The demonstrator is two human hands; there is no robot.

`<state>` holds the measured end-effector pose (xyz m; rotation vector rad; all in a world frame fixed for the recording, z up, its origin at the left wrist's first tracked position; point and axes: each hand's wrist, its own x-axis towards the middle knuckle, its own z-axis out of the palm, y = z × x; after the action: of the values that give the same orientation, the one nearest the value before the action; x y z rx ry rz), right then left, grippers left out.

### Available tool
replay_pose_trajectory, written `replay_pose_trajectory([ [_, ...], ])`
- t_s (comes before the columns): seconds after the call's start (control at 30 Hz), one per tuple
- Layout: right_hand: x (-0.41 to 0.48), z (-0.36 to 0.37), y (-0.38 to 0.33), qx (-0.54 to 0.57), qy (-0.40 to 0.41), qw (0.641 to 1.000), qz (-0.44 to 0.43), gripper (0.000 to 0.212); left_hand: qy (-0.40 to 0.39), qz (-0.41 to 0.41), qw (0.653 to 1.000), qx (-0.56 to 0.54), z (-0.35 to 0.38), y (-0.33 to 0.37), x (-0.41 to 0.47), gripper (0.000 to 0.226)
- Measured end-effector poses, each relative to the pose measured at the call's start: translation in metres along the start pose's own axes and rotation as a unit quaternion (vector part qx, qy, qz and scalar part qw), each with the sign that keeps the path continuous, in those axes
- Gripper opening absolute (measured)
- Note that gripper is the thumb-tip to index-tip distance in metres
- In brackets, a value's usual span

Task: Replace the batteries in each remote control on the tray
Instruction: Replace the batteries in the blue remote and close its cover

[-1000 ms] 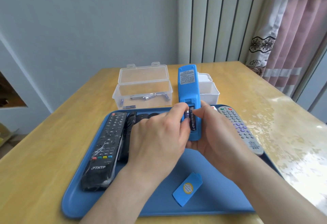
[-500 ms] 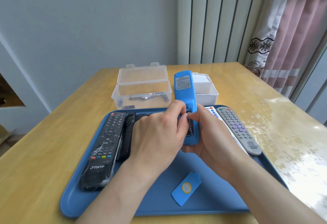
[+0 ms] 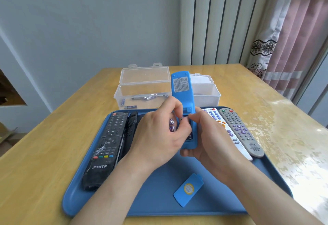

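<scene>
A blue remote (image 3: 182,89) is held back side up and tilted over the blue tray (image 3: 106,198). My right hand (image 3: 211,141) grips it from below and the right, thumb at the open battery compartment. My left hand (image 3: 156,141) is curled beside the compartment, and two purple battery ends (image 3: 171,125) show between its fingers. Fingers hide most of the compartment. The remote's blue battery cover (image 3: 188,189) lies loose on the tray near the front.
On the tray lie a black remote (image 3: 106,146) at the left and a white remote (image 3: 215,116) and a grey remote (image 3: 241,132) at the right. Behind it stand an open clear box (image 3: 143,91) holding several batteries and a white box (image 3: 205,93).
The blue remote has shifted slightly left and tipped up. My left fingers, earlier on a battery in the compartment, now hold purple-ended batteries beside it.
</scene>
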<state>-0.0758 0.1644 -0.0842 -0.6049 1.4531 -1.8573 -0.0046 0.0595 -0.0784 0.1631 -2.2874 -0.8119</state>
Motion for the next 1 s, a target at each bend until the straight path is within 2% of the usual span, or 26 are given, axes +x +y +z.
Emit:
replay_pose_trajectory([
  [0.23, -0.002, -0.001, -0.005, 0.01, 0.018, 0.999, -0.028, 0.027, 0.002, -0.025, 0.997, -0.068, 0.004, 0.001, -0.002, 0.016],
  [0.37, -0.004, -0.002, -0.006, 0.001, 0.027, 0.999, -0.026, 0.024, 0.019, -0.014, 0.999, -0.044, 0.004, -0.001, -0.003, 0.021],
  [0.47, -0.007, -0.001, -0.01, -0.015, 0.037, 0.999, -0.022, 0.021, 0.016, -0.062, 0.995, -0.077, 0.004, 0.001, 0.004, 0.023],
  [0.57, -0.007, -0.003, -0.016, 0.02, 0.05, 0.999, -0.007, 0.022, -0.009, -0.097, 0.988, -0.121, 0.006, 0.007, 0.016, 0.027],
  [0.67, -0.003, -0.016, -0.025, 0.048, 0.11, 0.993, -0.016, 0.025, 0.005, -0.106, 0.982, -0.153, 0.011, 0.018, 0.038, 0.027],
  [0.8, 0.0, -0.043, -0.038, 0.054, 0.21, 0.976, -0.028, 0.022, 0.053, -0.161, 0.967, -0.191, 0.029, 0.015, 0.09, 0.02],
  [1.0, 0.0, -0.067, -0.045, 0.085, 0.242, 0.966, -0.013, 0.02, 0.018, -0.232, 0.965, -0.121, 0.077, -0.015, 0.146, 0.013],
])
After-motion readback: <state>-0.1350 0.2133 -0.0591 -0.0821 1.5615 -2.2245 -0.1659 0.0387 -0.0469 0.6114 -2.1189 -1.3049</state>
